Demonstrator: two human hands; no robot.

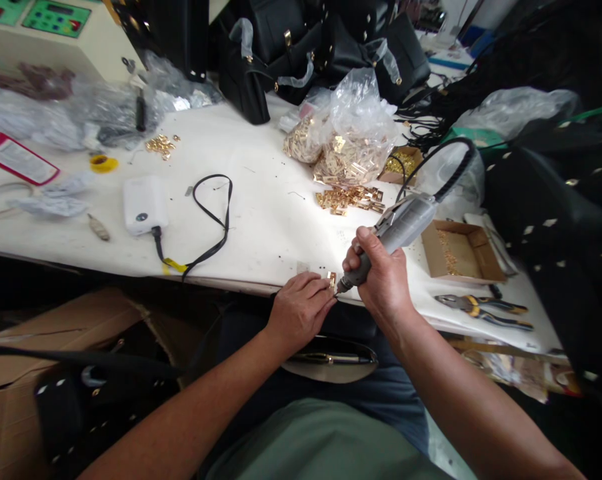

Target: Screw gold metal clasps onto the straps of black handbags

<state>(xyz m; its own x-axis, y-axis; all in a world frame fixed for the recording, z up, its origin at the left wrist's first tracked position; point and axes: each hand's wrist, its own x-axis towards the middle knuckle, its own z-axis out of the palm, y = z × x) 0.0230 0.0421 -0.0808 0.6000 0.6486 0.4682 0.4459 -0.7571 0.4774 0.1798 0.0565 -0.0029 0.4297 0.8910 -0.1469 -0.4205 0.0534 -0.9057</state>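
Note:
My right hand (383, 270) is wrapped round a grey electric screwdriver (405, 220), tilted so its tip points down and left. That tip meets the work at the table's front edge, beside a small gold metal clasp (331, 279). My left hand (301, 310) presses its closed fingers on the clasp and the dark piece under it; the fingertips are partly hidden. Below the hands, a black bag (331, 360) lies on my lap with its mouth open and a zipper showing inside.
Loose gold clasps (348, 199) lie before clear plastic bags (353, 153) of metal parts. A cardboard box (463, 253) and pliers (483, 310) sit right. A white power box (145, 203) with a black cord (228, 207) lies left. Black handbags (301, 53) are piled behind.

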